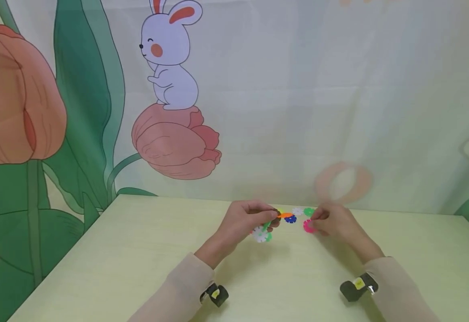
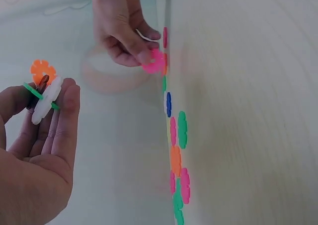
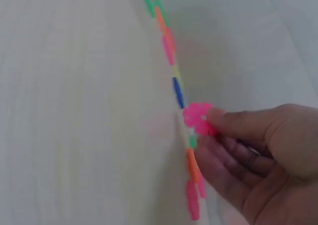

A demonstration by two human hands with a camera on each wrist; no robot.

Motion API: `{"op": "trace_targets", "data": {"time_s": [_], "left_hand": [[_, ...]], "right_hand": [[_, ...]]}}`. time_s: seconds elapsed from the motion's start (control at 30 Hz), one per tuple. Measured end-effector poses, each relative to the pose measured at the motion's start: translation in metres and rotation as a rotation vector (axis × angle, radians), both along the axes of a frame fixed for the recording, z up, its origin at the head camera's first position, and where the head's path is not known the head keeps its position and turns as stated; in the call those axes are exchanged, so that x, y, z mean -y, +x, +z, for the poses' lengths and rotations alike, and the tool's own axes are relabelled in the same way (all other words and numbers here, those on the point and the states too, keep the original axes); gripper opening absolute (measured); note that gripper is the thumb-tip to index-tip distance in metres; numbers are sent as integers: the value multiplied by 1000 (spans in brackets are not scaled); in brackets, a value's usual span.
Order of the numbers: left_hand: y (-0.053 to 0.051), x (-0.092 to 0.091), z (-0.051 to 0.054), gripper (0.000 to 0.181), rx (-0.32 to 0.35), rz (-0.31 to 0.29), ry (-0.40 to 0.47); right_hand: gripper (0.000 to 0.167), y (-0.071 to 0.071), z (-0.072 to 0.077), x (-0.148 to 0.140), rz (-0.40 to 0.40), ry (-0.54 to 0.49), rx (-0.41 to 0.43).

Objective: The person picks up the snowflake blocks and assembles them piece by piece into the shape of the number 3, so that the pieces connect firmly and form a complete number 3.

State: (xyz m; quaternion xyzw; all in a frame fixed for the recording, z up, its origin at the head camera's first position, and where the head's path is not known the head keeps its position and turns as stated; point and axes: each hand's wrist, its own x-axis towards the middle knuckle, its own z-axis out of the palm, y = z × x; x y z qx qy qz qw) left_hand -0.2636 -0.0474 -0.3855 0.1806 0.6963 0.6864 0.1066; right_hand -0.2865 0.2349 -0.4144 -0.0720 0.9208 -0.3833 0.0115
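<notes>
The left hand holds a small cluster in a loose grip: a white disc, a green disc crossing it, and an orange disc beside them. The right hand pinches a pink disc by its rim, near the far edge of the surface, just right of that edge's middle. Because only part of the rim is gripped, the pink disc could slip or twist loose. A low sweep of either hand could scatter the discs strung along the far edge, or push some against the printed backdrop. Pressing on the cluster at a slant might pop its pieces apart, since they seem joined only by narrow notches. No brand can be read; the black wrist cameras bear yellow labels whose marks are too small to make out.
</notes>
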Motion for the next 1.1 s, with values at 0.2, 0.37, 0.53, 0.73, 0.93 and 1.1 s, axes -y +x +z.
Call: {"op": "trace_targets", "data": {"time_s": [0.2, 0.37, 0.53, 0.73, 0.93, 1.1], "left_hand": [[0, 2, -1, 15, -18, 79, -61], [-1, 3, -1, 14, -23, 110, -61], [-2, 3, -1, 14, -27, 119, -61], [-2, 3, -1, 15, -37, 104, -53], [0, 3, 1, 17, -45, 103, -55], [0, 4, 2, 18, -45, 108, -66]], "right_hand": [[36, 14, 22, -2, 38, -242, 17], [42, 24, 34, 7, 15, -355, -34], [38, 32, 39, 19, 29, -386, -105], [34, 37, 43, 27, 67, -397, -130], [31, 39, 46, 28, 63, -365, -147], [29, 40, 46, 29, 84, -384, -162]]}}
